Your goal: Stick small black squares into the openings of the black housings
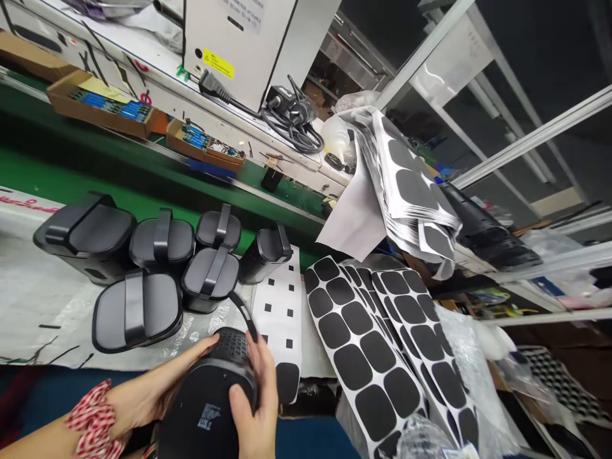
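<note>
Cradling a black speaker (210, 401) low at the near edge, the left hand (157, 389) and right hand (258, 408) curl their fingers around it; its white label is too small to read. Beyond, a foam-covered tabletop (29, 299) carries six more black units (138, 306) and sheets of black pads (363, 357). Farther off (past the green belt (71, 178)) stands a white machine (229, 38) with a yellow sticker, illegible.
</note>
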### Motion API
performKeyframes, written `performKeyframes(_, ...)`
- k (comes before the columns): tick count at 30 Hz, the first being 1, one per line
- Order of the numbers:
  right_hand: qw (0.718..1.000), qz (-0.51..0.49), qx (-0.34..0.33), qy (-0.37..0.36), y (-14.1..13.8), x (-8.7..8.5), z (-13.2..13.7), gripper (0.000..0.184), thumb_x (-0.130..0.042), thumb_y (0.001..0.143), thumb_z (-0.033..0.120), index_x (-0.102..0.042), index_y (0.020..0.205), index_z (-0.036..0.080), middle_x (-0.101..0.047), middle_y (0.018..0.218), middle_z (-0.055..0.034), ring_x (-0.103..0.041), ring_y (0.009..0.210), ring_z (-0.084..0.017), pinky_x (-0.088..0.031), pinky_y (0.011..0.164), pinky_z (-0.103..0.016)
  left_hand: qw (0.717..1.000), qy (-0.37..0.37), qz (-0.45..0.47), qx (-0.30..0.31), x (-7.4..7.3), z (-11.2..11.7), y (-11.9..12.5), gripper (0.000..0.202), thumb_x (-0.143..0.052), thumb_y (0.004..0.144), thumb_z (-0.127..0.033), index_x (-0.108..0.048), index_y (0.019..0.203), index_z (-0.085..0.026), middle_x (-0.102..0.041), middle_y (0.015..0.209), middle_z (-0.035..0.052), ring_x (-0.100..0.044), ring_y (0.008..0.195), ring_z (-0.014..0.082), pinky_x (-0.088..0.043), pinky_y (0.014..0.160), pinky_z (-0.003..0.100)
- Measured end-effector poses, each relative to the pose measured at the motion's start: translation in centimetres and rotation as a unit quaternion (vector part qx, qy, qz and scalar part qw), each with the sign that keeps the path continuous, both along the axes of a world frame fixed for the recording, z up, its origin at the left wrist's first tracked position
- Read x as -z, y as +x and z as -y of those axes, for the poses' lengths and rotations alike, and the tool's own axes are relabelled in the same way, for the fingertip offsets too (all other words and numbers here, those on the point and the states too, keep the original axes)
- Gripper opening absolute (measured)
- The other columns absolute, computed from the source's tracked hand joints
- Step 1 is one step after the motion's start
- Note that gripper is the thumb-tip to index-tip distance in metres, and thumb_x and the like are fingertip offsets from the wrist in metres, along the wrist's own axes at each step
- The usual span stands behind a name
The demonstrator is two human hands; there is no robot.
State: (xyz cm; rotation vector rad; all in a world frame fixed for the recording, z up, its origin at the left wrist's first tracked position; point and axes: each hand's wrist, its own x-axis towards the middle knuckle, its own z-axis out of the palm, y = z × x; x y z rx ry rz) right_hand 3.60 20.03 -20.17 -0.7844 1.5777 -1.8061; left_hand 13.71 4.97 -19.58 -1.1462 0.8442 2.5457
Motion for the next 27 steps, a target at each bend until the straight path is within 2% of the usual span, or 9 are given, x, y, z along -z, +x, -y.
performKeyframes(2, 0.996, 0.035, 0.083, 0.013, 0.0, -0.8, 0.6, 0.067, -0.066, 0.094, 0.053, -0.039, 0.148, 0.024, -0.052, 0.144, -0.0094, -0.050, 0.135, -0.023, -0.040, 0.115, -0.040, 0.999, -0.014, 0.023, 0.044, -0.3, 0.0, -0.2, 0.108, -0.058, 0.058, -0.098, -0.067, 0.121, -0.011, -0.068, 0.113, 0.0176, -0.066, 0.105, 0.0319, -0.056, 0.078, 0.029)
performKeyframes(5, 0.989, 0.048, 0.135, 0.042, -2.8, -1.6, 0.9, 0.070, -0.064, 0.094, 0.055, -0.039, 0.148, 0.018, -0.046, 0.150, -0.0101, -0.045, 0.139, -0.021, -0.038, 0.116, -0.033, 0.961, -0.232, 0.074, 0.133, -1.3, -0.2, -0.6, 0.116, -0.034, 0.068, -0.102, -0.046, 0.147, -0.018, -0.067, 0.109, 0.0166, -0.068, 0.085, 0.0342, -0.056, 0.062, 0.037)
performKeyframes(8, 0.992, 0.046, 0.112, 0.042, -5.9, -1.0, 0.4, 0.068, -0.064, 0.093, 0.056, -0.040, 0.149, 0.023, -0.035, 0.158, -0.0037, -0.034, 0.146, -0.017, -0.037, 0.117, -0.027, 0.875, -0.458, 0.033, 0.153, -2.5, -0.4, -0.8, 0.106, -0.038, 0.074, -0.095, -0.031, 0.157, -0.031, -0.055, 0.137, 0.0091, -0.060, 0.115, 0.0350, -0.053, 0.098, 0.044)
performKeyframes(10, 0.996, 0.045, 0.070, 0.039, -7.0, -0.3, 0.1, 0.068, -0.064, 0.093, 0.056, -0.040, 0.149, 0.025, -0.037, 0.157, -0.0037, -0.036, 0.145, -0.017, -0.036, 0.118, -0.030, 0.810, -0.546, -0.039, 0.211, -3.0, -0.6, -1.1, 0.107, -0.063, 0.075, -0.073, -0.012, 0.163, -0.038, -0.018, 0.165, -0.0021, -0.025, 0.150, 0.0310, -0.028, 0.123, 0.039)
performKeyframes(12, 0.997, 0.042, 0.047, 0.043, -7.5, 0.0, 0.1, 0.066, -0.064, 0.094, 0.054, -0.040, 0.149, 0.026, -0.038, 0.156, -0.0030, -0.033, 0.146, -0.018, -0.031, 0.121, -0.032, 0.744, -0.609, -0.091, 0.260, -3.2, -0.8, -1.8, 0.120, -0.076, 0.071, -0.042, 0.004, 0.161, -0.047, 0.010, 0.166, -0.0101, -0.004, 0.156, 0.0259, -0.016, 0.126, 0.040)
performKeyframes(14, 0.995, 0.055, 0.072, 0.037, -7.9, -0.7, 0.4, 0.065, -0.067, 0.092, 0.053, -0.041, 0.145, 0.026, -0.038, 0.155, -0.0036, -0.031, 0.147, -0.018, -0.025, 0.123, -0.033, 0.713, -0.647, -0.106, 0.248, -3.1, -1.1, -2.6, 0.126, -0.079, 0.066, -0.026, 0.006, 0.154, -0.058, 0.002, 0.166, -0.0116, -0.017, 0.154, 0.0230, -0.026, 0.124, 0.041)
performKeyframes(18, 0.978, 0.110, 0.180, -0.010, -9.4, -4.6, 0.9, 0.061, -0.076, 0.085, 0.050, -0.043, 0.125, 0.019, -0.055, 0.129, -0.0068, -0.051, 0.127, -0.021, -0.037, 0.113, -0.036, 0.703, -0.691, -0.099, 0.135, -2.6, -2.4, -3.9, 0.128, -0.086, 0.060, -0.018, -0.003, 0.149, -0.061, -0.015, 0.161, -0.0101, -0.033, 0.147, 0.0213, -0.036, 0.121, 0.043)
performKeyframes(22, 0.971, 0.130, 0.185, 0.076, -10.5, -9.0, 0.7, 0.069, -0.083, 0.075, 0.049, -0.041, 0.118, 0.017, -0.061, 0.122, -0.0081, -0.057, 0.119, -0.021, -0.043, 0.105, -0.033, 0.730, -0.678, -0.062, 0.051, -2.6, -3.8, -4.0, 0.116, -0.081, 0.069, -0.020, -0.007, 0.152, -0.053, -0.015, 0.162, -0.0052, -0.027, 0.150, 0.0210, -0.027, 0.123, 0.052)
performKeyframes(27, 0.965, 0.185, 0.117, 0.143, -8.5, -11.3, 0.3, 0.106, -0.083, 0.070, 0.043, -0.016, 0.151, 0.023, -0.061, 0.126, -0.0102, -0.061, 0.115, -0.024, -0.047, 0.103, -0.036, 0.734, -0.673, -0.067, 0.063, -2.5, -4.5, -3.6, 0.120, -0.081, 0.068, -0.019, -0.005, 0.158, -0.046, -0.016, 0.165, -0.0013, -0.026, 0.151, 0.0224, -0.029, 0.122, 0.048)
